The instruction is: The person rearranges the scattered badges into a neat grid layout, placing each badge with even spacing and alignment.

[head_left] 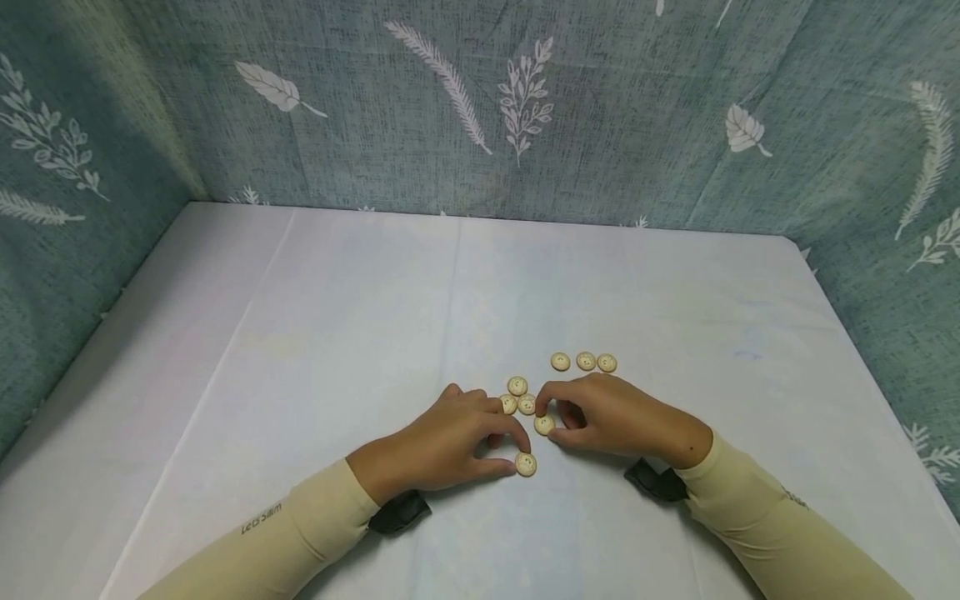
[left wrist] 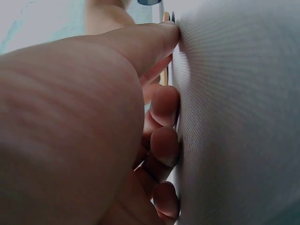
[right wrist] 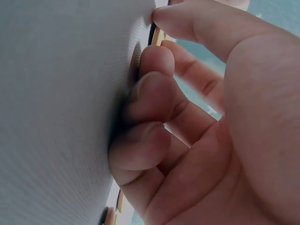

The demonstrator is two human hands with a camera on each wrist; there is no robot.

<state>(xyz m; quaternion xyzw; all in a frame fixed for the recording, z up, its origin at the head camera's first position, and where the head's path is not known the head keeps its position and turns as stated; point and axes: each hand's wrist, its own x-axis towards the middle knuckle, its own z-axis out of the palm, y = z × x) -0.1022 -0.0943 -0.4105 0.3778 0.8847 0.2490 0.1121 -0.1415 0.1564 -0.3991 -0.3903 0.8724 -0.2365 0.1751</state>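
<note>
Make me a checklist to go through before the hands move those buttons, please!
1. Left hand pinching the nearest button: ok.
2. Right hand pinching its button: ok.
3. Left hand clear of the three-button cluster: cannot tell; it partly hides one button.
4. Far row of three buttons evenly spaced: not ok; the leftmost sits farther off.
5. Far row lying on the white cloth: ok.

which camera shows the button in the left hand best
The head view: the button shows its round face, pinched by the left hand. The left wrist view gives only a thin edge; the right wrist view doesn't clearly show it.
</note>
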